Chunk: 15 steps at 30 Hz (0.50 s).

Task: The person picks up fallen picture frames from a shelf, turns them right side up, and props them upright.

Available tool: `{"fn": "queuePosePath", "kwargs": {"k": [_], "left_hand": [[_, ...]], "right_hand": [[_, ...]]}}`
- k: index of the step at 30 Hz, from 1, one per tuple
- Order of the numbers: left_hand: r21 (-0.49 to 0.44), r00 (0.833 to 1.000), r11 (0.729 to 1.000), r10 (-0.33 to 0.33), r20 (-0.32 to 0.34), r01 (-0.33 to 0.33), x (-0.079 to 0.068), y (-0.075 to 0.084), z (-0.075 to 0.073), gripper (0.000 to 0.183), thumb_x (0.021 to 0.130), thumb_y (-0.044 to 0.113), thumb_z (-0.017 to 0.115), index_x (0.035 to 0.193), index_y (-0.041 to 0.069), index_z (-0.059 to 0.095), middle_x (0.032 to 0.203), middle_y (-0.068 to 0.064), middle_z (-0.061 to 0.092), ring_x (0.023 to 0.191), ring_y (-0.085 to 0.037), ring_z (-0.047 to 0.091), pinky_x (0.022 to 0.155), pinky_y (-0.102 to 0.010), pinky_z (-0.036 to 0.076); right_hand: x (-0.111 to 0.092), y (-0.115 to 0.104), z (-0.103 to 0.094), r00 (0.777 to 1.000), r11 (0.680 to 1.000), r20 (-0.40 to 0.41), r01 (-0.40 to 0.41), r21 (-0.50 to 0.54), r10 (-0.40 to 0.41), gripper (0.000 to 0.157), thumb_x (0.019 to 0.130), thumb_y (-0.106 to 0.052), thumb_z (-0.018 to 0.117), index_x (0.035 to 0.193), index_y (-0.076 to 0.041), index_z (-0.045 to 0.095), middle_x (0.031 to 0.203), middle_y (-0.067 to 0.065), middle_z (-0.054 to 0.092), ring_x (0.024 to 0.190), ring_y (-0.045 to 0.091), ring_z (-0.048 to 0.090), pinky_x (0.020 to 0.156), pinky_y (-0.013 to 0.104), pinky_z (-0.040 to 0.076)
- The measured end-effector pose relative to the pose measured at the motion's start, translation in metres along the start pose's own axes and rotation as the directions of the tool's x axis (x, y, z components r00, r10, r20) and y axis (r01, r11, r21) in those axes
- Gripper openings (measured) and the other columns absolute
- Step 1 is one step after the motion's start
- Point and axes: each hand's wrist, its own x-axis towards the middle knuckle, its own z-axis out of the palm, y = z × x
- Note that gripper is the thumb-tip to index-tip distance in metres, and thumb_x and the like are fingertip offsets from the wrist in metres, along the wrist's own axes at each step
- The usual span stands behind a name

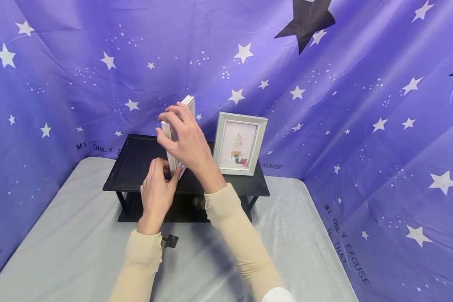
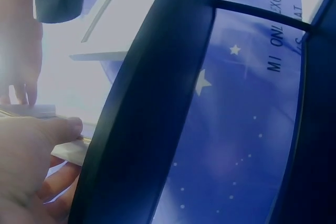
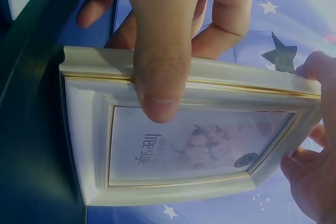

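A white picture frame [image 1: 171,157] stands edge-on on the black shelf [image 1: 136,163], between my hands. Its face [image 3: 205,145] shows in the right wrist view, with thin gold lines and a pale print lettered "free style". Low on the frame, my left hand [image 1: 158,188] grips the near edge, its thumb [image 3: 163,77] lying over the front border. My right hand [image 1: 190,142] holds the upper part, fingers spread over the top. To the right, a second frame [image 1: 222,144] stands upright on the shelf, showing a plant print, apart from both hands.
Under the shelf top lies a lower black board [image 1: 132,214]. The shelf stands on a grey cloth-covered surface [image 1: 287,235]. Purple star-printed curtains [image 1: 324,117] hang close behind and on both sides. A small black device [image 1: 170,241] sits at the left cuff.
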Motion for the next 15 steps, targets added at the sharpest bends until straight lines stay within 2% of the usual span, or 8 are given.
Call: {"fn": "queuePosePath", "kwargs": {"k": [4,12,15], "left_hand": [[0.014,1.0,1.0,0.009,0.008,-0.009,-0.0022,0.0018,0.0006,0.035,0.099,0.033,0.08,0.118,0.011,0.06,0.108,-0.01,0.064,0.077,-0.033,0.07,0.06,-0.05,0.051],[0.029,0.999,1.0,0.008,0.036,-0.009,-0.0041,0.0061,0.0057,0.039,0.1,0.039,0.078,0.123,0.013,0.06,0.109,-0.009,0.065,0.087,-0.035,0.072,0.063,-0.053,0.052],[0.01,0.997,1.0,0.006,0.075,-0.007,-0.0032,0.0034,0.0035,0.038,0.103,0.037,0.074,0.127,0.012,0.058,0.113,-0.01,0.065,0.092,-0.034,0.072,0.068,-0.056,0.054]], "right_hand": [[-0.0011,0.0026,-0.0008,1.0,1.0,-0.004,0.016,0.007,-0.016,0.026,0.101,-0.022,0.07,0.124,-0.012,0.076,0.132,0.008,0.066,0.147,0.027,0.05,0.128,0.027,0.032],[-0.0033,0.0067,-0.004,0.999,0.999,-0.005,0.034,0.04,-0.034,0.03,0.1,-0.017,0.069,0.128,-0.014,0.077,0.131,0.008,0.066,0.139,0.024,0.054,0.12,0.028,0.042],[-0.0049,0.0069,-0.004,0.999,0.998,-0.01,0.036,0.051,-0.036,0.03,0.1,-0.017,0.068,0.128,-0.013,0.077,0.132,0.008,0.066,0.14,0.024,0.054,0.12,0.027,0.042]]}}
